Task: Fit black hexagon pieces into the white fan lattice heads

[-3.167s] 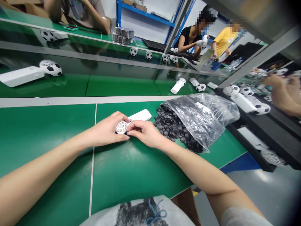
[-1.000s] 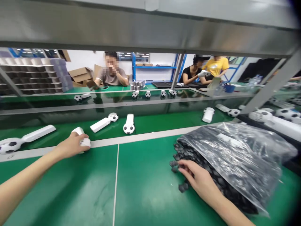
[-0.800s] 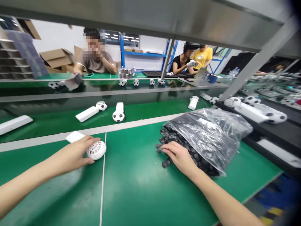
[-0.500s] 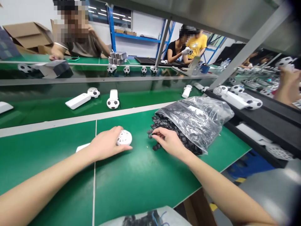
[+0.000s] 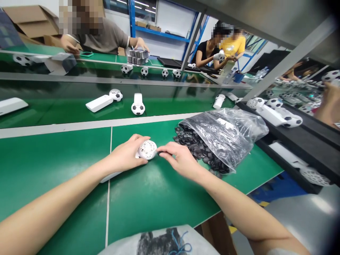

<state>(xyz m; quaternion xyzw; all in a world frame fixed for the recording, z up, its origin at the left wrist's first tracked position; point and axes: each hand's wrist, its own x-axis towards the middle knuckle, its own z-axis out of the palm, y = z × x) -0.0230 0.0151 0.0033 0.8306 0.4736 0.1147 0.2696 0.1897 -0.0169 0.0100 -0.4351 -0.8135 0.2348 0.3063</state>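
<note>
My left hand (image 5: 130,152) is wrapped round a white handheld fan (image 5: 148,149) with a round, football-patterned grille head. Its handle shows partly beneath my wrist, lying on the green table (image 5: 143,205). Close to the right side of that head, my right hand (image 5: 179,157) pinches a small black piece (image 5: 159,153) between thumb and fingertips. Whether the piece touches the head I cannot tell. Just beyond my right hand, a clear plastic bag (image 5: 225,131) lies on its side, with many small black pieces (image 5: 196,145) spilling from its mouth.
Behind a pale rail, white fans with black-and-white football heads (image 5: 138,108) lie on a green conveyor (image 5: 159,102). A black tray (image 5: 289,138) at the right holds more fans. A slanted grey post (image 5: 278,63) rises there. Several people sit across the line, one reaching toward stacked grey parts (image 5: 137,56).
My right hand has moved left from the pile to the fan head with a black piece. My left hand has shifted the fan slightly right, turning its grille more into view.
</note>
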